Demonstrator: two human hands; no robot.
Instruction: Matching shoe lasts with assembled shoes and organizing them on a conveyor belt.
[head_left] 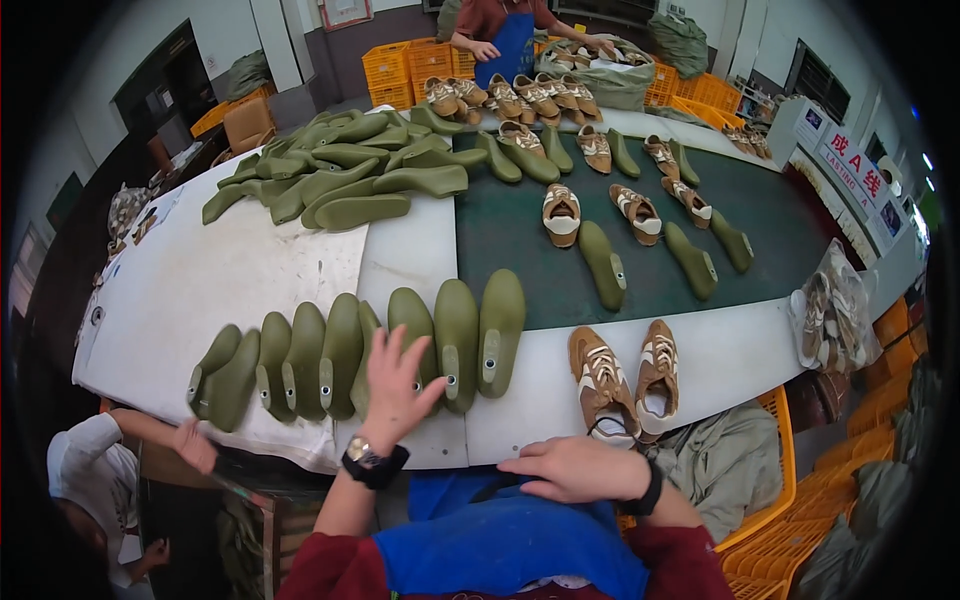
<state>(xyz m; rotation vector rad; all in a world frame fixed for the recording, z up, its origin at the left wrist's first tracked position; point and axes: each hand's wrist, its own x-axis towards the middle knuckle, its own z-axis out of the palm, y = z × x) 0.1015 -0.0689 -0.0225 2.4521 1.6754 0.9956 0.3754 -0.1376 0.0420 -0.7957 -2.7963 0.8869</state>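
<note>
Scanning my feed from the left, I get a co-worker's hand (195, 447), blurred, just off the corner of the white table (180, 300). Beyond it lies a heap of green shoe lasts (340, 165), piled every which way; I'd judge it a loose store, since nothing there is paired or aimed. Nearer me, the row of lasts (342, 350) stands along the near edge, toes away and socketed heel ends toward me, probably so each can be reached heel first. The leftmost two overlap, perhaps for support.

Over the right half of that row, I have the left hand (397, 385) with fingers spread and nothing in its grasp; from this angle I can't tell whether it touches a last.

Next comes the dark green mat (555, 290), where brown shoes (561, 215) lie interspersed with single lasts (602, 265), an arrangement that looks meant to match one to the other. My right hand (580, 468) sits at the near edge, fingers together and pointing left; its palm is hidden, so I can't say whether it grips anything. Just past it, a pair of brown shoes (605, 375) rests on the white strip, toes away, openings facing me, which likely makes their insides easy to get at. Furthest right, a clear bag (835, 310) holds more shoes together at the table's end.
</note>
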